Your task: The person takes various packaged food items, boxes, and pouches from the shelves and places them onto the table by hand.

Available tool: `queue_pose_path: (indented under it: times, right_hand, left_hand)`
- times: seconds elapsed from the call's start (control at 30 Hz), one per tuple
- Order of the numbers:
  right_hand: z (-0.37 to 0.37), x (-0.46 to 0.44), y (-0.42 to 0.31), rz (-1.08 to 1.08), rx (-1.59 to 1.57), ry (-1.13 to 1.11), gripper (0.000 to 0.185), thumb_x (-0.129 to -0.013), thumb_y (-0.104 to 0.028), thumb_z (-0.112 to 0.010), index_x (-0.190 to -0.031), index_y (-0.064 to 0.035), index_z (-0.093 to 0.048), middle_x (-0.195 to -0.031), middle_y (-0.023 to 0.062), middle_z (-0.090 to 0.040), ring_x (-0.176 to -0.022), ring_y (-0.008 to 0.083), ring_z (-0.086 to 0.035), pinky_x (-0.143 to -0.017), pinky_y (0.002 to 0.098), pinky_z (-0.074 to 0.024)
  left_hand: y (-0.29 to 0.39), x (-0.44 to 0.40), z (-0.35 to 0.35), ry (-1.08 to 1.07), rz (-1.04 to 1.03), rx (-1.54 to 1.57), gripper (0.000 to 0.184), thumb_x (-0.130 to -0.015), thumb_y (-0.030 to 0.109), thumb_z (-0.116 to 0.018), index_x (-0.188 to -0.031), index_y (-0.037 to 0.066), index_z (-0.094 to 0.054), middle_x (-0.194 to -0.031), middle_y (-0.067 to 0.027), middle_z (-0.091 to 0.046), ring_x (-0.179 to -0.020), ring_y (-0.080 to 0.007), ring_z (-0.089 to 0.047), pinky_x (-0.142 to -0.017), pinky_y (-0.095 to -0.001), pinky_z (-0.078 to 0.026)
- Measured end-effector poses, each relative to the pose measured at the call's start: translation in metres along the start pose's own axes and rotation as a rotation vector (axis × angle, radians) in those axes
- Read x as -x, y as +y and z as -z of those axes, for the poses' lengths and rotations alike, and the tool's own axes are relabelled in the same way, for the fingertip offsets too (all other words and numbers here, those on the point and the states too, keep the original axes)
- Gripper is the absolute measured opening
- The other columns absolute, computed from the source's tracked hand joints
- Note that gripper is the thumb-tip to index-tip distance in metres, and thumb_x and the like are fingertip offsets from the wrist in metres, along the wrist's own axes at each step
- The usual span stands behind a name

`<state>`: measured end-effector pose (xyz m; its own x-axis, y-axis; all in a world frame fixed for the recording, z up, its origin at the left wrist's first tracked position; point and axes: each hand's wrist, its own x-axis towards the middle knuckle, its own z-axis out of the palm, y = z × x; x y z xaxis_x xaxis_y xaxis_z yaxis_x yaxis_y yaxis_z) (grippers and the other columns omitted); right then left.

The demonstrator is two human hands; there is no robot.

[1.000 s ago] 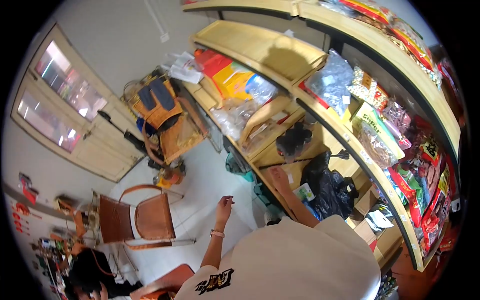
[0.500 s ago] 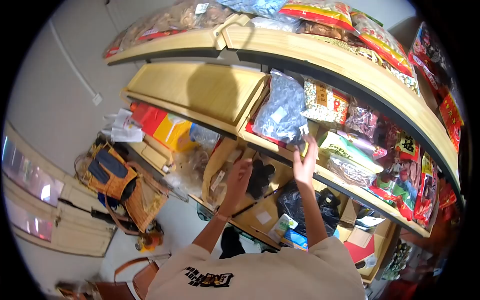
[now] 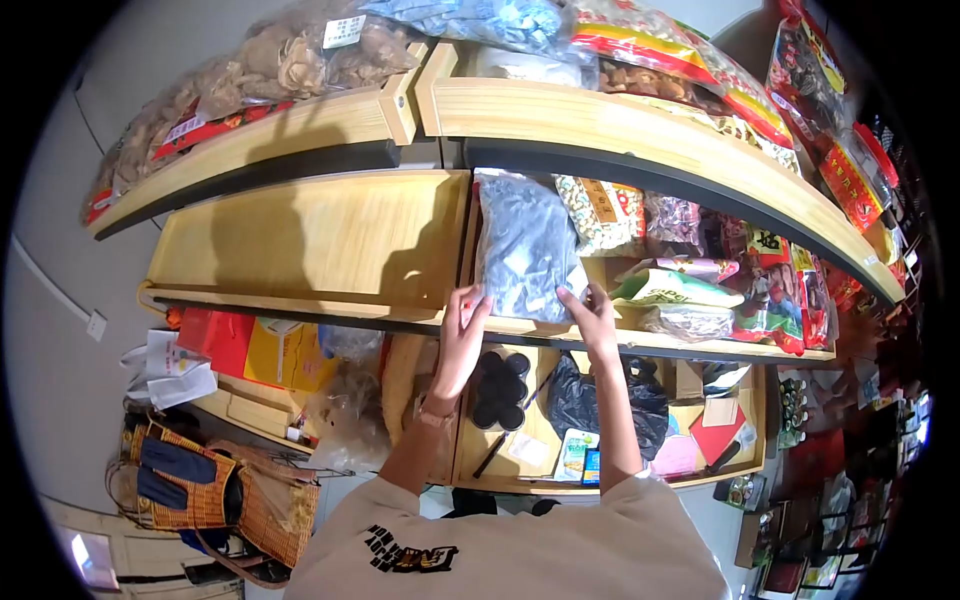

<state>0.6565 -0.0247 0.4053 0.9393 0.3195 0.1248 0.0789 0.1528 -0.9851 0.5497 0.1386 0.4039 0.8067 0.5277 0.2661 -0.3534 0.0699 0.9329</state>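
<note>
A clear plastic bag with dark grey-blue contents [image 3: 525, 240] lies at the left end of the middle shelf's right section. My left hand [image 3: 463, 335] is closed on the bag's lower left corner. At its lower right edge, my right hand [image 3: 592, 315] pinches the plastic between thumb and fingers. To the right of the bag stands a packet of pale beans or nuts [image 3: 600, 215]. A green and white packet [image 3: 675, 288] lies beyond my right hand.
An empty-looking wooden tray section [image 3: 330, 235] adjoins on the left. The upper shelf edge [image 3: 600, 110] juts out above, loaded with bags. Below are black round containers [image 3: 500, 390], a black plastic bag [image 3: 570, 400] and a wicker chair [image 3: 190, 480] at the left.
The view has turned toward the shelves. Both hands have risen from below the middle shelf to the grey-blue bag and closed on its lower edge.
</note>
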Motion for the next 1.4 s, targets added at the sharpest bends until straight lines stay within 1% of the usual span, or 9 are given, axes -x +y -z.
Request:
queue_pose_path:
  times: [0.2,0.27,0.37,0.53,0.6,0.63,0.97,1.2,1.4]
  right_hand:
    - [-0.025,0.079,-0.013,0.071,-0.113,-0.004,0.047,-0.067,0.001,-0.065,-0.109,0.0012,-0.045,-0.096,0.0074,-0.054,-0.09,0.0119,-0.05,-0.079,0.0254,-0.0412]
    - [-0.025,0.108,-0.013,-0.015,-0.059,-0.11,0.05,-0.061,0.002,-0.069,-0.106,0.0004,-0.048,-0.101,0.0067,-0.052,-0.091,0.0116,-0.05,-0.08,0.026,-0.041]
    - [-0.035,0.142,-0.007,0.172,0.144,-0.317,0.05,-0.054,0.003,-0.073,-0.1,-0.0035,-0.054,-0.113,0.0105,-0.048,-0.103,0.0193,-0.047,-0.088,0.0288,-0.0371]
    - [-0.047,0.179,0.022,-0.099,-0.063,-0.552,0.049,-0.057,0.0,-0.074,-0.101,-0.0063,-0.053,-0.118,0.0107,-0.048,-0.108,0.0184,-0.046,-0.089,0.0271,-0.0358]
    - [-0.046,0.178,0.011,-0.131,0.178,-0.708,0.047,-0.059,-0.001,-0.073,-0.101,-0.007,-0.053,-0.119,0.0081,-0.047,-0.107,0.0178,-0.046,-0.089,0.0277,-0.0362]
    - [-0.048,0.178,0.008,-0.129,0.129,-0.756,0.046,-0.06,-0.003,-0.073,-0.101,-0.0074,-0.053,-0.118,0.0061,-0.048,-0.106,0.0174,-0.047,-0.09,0.0285,-0.0365]
    - [-0.033,0.146,0.023,-0.365,0.031,-1.242,0.098,-0.057,-0.011,-0.077,-0.133,-0.008,-0.015,-0.123,0.0155,-0.038,-0.113,0.0244,-0.039,-0.096,0.033,-0.0305]
    - [-0.009,0.153,0.019,-0.317,0.043,-1.332,0.093,-0.055,-0.016,-0.079,-0.128,0.0018,-0.023,-0.121,0.0139,-0.04,-0.113,0.0232,-0.037,-0.095,0.0341,-0.0301]
    - [-0.001,0.179,-0.009,-0.518,-0.048,-1.644,0.084,-0.05,-0.012,-0.079,-0.119,0.002,-0.033,-0.11,0.0123,-0.047,-0.103,0.0206,-0.045,-0.087,0.0315,-0.0374]
  left_hand:
    - [0.0,0.054,0.062,0.003,0.299,0.165,0.017,-0.086,0.023,-0.049,-0.092,0.008,-0.052,-0.084,-0.0012,-0.054,-0.079,-0.0092,-0.049,-0.071,-0.0232,-0.039]
    - [0.005,0.076,0.072,-0.023,0.567,0.54,0.038,-0.087,0.033,-0.043,-0.112,0.005,-0.047,-0.104,-0.0064,-0.053,-0.098,-0.0144,-0.05,-0.086,-0.0307,-0.04]
    - [-0.011,0.119,0.097,-0.098,0.757,0.445,0.05,-0.088,0.04,-0.038,-0.124,0.006,-0.036,-0.119,-0.0094,-0.046,-0.109,-0.0199,-0.045,-0.091,-0.0362,-0.038]
    - [-0.011,0.167,0.115,-0.037,0.85,0.564,0.065,-0.082,0.051,-0.043,-0.13,0.01,-0.025,-0.127,-0.011,-0.036,-0.116,-0.0267,-0.038,-0.096,-0.0405,-0.034]
    - [-0.02,0.193,0.123,-0.029,0.896,0.636,0.071,-0.078,0.054,-0.047,-0.13,0.011,-0.025,-0.128,-0.011,-0.036,-0.117,-0.0265,-0.036,-0.096,-0.0406,-0.034]
    - [-0.026,0.204,0.127,0.044,0.929,0.762,0.069,-0.08,0.044,-0.053,-0.13,0.008,-0.023,-0.129,-0.0118,-0.033,-0.117,-0.0261,-0.036,-0.098,-0.0399,-0.031]
    - [0.014,0.262,0.087,0.492,0.508,0.258,0.071,-0.064,0.011,-0.072,-0.121,0.0,-0.032,-0.116,-0.0119,-0.045,-0.11,-0.0243,-0.042,-0.091,-0.0343,-0.037]
    - [0.033,0.296,-0.024,0.603,0.266,-0.343,0.082,-0.053,0.011,-0.08,-0.121,0.001,-0.035,-0.113,-0.0112,-0.048,-0.106,-0.0209,-0.045,-0.091,-0.0314,-0.036]
    - [0.072,0.35,-0.089,0.845,0.236,-0.091,0.058,-0.062,0.009,-0.074,-0.111,-0.001,-0.046,-0.107,-0.0082,-0.053,-0.099,-0.0147,-0.049,-0.086,-0.0298,-0.039]
